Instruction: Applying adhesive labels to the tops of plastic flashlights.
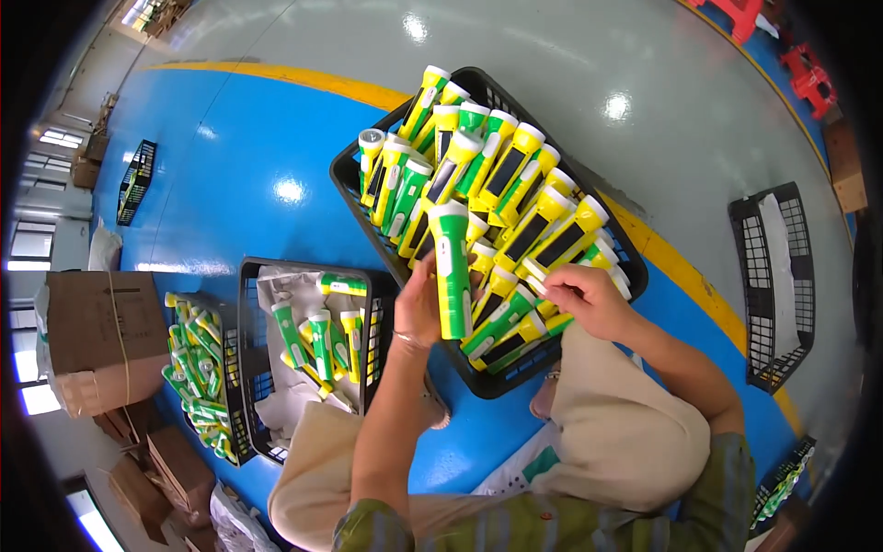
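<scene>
My left hand (418,308) is closed round a green and yellow flashlight (452,267), held upright with its white-rimmed head up, over the near left side of a black crate (492,382). That crate is heaped with yellow and green flashlights (515,166), some with dark panels along their sides. My right hand (593,299) is over the crate's near right part, fingers curled and thumb tip against the fingers, close to the flashlights lying there. Whatever those fingertips hold, if anything, cannot be made out.
Left of my knee stands a crate (246,359) lined with paper, with several flashlights inside. Beyond it is another full crate (230,405), beside a cardboard box (106,331). A paper-lined crate (750,304) sits far right. Red stools (809,83) stand at upper right.
</scene>
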`<state>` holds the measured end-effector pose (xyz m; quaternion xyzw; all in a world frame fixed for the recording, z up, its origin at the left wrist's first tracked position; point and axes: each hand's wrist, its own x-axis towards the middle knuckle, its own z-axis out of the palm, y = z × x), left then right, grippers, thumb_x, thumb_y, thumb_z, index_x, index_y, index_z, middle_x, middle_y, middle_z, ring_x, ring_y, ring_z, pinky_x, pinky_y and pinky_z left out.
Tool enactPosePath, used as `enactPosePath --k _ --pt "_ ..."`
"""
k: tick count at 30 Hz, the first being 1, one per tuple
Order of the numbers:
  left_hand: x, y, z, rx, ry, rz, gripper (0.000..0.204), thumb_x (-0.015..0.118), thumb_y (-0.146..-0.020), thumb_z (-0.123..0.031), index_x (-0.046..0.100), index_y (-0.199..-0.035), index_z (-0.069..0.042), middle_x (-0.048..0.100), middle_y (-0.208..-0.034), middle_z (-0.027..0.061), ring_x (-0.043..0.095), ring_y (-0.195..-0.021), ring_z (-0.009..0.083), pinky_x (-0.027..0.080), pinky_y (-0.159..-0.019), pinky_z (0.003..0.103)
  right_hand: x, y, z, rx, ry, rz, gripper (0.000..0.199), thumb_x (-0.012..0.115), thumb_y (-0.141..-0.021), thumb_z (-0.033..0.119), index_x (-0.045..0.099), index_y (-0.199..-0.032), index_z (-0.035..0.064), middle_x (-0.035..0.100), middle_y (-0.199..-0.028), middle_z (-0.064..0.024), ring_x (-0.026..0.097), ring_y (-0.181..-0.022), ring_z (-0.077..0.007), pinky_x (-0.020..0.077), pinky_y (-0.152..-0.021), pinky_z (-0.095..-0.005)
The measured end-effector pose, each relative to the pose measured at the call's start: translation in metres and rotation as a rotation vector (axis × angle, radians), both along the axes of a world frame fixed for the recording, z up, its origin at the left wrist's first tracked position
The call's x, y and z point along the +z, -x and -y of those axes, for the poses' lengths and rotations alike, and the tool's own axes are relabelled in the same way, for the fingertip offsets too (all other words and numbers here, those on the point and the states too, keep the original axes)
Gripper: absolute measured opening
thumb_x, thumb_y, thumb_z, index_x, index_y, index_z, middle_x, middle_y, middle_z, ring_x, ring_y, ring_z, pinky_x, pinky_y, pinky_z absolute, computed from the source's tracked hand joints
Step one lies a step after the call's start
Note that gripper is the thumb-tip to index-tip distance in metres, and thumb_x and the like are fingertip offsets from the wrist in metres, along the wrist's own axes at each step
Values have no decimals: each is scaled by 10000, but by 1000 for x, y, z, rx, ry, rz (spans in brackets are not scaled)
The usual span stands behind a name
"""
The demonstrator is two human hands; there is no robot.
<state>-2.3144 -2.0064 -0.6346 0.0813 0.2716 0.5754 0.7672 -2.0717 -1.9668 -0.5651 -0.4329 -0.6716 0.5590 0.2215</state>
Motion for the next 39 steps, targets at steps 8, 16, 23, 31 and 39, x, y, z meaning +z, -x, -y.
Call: enactPosePath --k 8,16,23,31,39 --pt "49 -32 29 -164 -3 -403 457 636 -754 -114 446 -1152 6 570 -964 114 594 -833 199 502 -767 332 12 15 14 103 36 -137 77 597 -830 100 575 -859 33 582 -737 -92 563 -679 -214 436 -613 -300" --pt "38 -55 30 -99 -372 -1384 706 625 -706 6 261 -1308 68 522 -1087 218 548 -998 313 437 -843 347 -15 15 16 102 -200 -151 60 599 -819 83 579 -848 35 587 -791 -102 563 -734 -271 442 -645 -335" --pt "38 -65 33 -100 -435 -1378 713 644 -745 -39 234 -1315 84 509 -1097 223 537 -1013 315 433 -853 351 -18 8 17 78 -176 -110 52 587 -828 83 581 -845 35 585 -800 -101 562 -742 -265 445 -652 -332" --pt "35 -75 37 -8 -401 -1365 504 585 -837 -95 344 -1247 71 557 -1023 192 577 -896 285 456 -776 333 -20 11 21 -19 -244 -88 93 612 -805 115 579 -833 33 582 -824 -131 569 -756 -303 455 -647 -370" --pt "29 -81 42 113 -335 -1184 436 560 -853 -96 382 -1214 71 567 -960 130 557 -846 194 448 -740 292 -10 7 17 -47 -434 227 162 686 -753 179 601 -812 54 577 -732 -119 578 -651 -291 451 -552 -367"
